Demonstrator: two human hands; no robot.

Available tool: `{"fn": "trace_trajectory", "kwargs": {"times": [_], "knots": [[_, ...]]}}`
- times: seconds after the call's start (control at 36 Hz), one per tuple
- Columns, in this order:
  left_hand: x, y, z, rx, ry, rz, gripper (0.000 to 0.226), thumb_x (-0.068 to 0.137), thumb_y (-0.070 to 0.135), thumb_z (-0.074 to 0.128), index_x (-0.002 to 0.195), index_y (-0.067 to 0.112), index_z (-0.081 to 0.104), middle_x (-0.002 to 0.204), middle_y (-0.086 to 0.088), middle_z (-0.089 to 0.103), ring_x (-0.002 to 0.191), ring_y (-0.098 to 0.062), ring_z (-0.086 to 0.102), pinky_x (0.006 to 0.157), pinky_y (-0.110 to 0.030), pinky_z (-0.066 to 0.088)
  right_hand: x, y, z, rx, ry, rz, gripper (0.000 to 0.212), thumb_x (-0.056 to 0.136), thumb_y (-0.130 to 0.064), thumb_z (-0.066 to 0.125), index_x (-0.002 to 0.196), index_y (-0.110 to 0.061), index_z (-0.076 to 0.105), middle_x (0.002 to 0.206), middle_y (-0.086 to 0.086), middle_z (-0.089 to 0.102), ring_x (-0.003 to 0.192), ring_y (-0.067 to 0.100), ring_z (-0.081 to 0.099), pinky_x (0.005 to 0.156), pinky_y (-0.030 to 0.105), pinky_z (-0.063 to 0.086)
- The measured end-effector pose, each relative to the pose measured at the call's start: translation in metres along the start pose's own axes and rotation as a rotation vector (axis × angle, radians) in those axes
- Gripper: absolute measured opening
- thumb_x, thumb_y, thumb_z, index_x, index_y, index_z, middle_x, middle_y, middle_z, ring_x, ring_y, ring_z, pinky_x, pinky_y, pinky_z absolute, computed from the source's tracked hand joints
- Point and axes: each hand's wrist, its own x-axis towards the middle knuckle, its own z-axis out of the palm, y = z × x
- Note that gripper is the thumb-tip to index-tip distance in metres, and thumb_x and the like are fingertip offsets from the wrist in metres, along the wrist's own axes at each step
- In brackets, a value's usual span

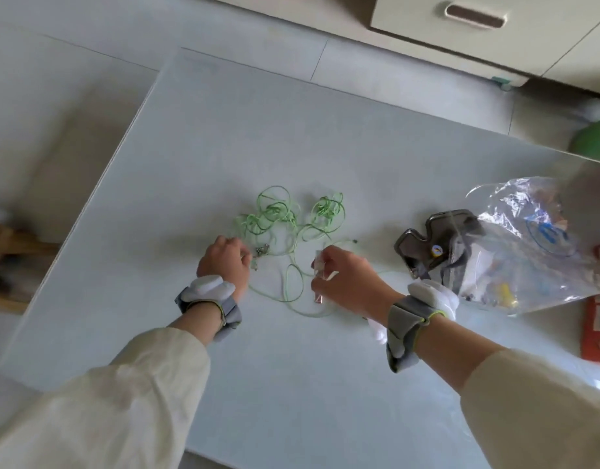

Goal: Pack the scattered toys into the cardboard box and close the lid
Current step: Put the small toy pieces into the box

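A tangle of thin green cord (pixel 285 218) lies on the pale table (pixel 224 137), with loops trailing toward me. My left hand (pixel 225 262) rests at the cord's left end, fingers curled by small metal clips (pixel 262 249). My right hand (pixel 342 279) pinches a small clear plastic wrapper (pixel 320 265) over the cord's near loops. No cardboard box shows in view.
A clear plastic bag (pixel 528 245) holding small toys lies at the right, partly over a grey pouch (pixel 437 245). An orange packet (pixel 598 326) sits at the right edge. A cream drawer unit (pixel 478 25) stands beyond the table, with a green object (pixel 593 137) nearby.
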Motion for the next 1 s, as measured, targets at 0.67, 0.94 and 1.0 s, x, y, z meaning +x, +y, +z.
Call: {"fn": "trace_trajectory", "kwargs": {"times": [0.67,0.94,1.0], "knots": [[0.008,0.018,-0.015,-0.333,-0.156,-0.083,0.012,0.086,0.021,0.062,0.086,0.01,0.062,0.099,-0.01,0.069,0.098,-0.028,0.06,0.082,-0.032,0.044,-0.004,-0.004,-0.01,0.005,0.001,0.053,0.018,0.08,-0.012,0.059,0.098,-0.012,0.057,0.09,-0.002,0.06,0.063,0.003,0.051,0.042,0.004,0.034],[-0.009,0.017,-0.022,-0.956,-0.399,-0.315,0.019,0.083,-0.001,0.067,0.067,0.005,0.057,0.041,0.002,0.06,0.035,-0.004,0.048,0.038,-0.011,0.039,-0.017,-0.01,-0.023,0.017,0.014,0.025,0.019,0.082,-0.01,0.056,0.101,-0.007,0.058,0.088,-0.002,0.057,0.059,-0.003,0.049,0.043,0.001,0.035],[-0.009,0.02,-0.021,-1.001,-0.419,-0.327,0.017,0.089,0.008,0.06,0.073,0.008,0.057,0.049,0.001,0.064,0.041,-0.007,0.058,0.046,-0.015,0.045,-0.015,-0.01,-0.021,0.014,0.018,0.022,0.018,0.082,-0.011,0.056,0.099,-0.01,0.058,0.09,-0.001,0.059,0.061,-0.001,0.049,0.043,0.002,0.035]]}}
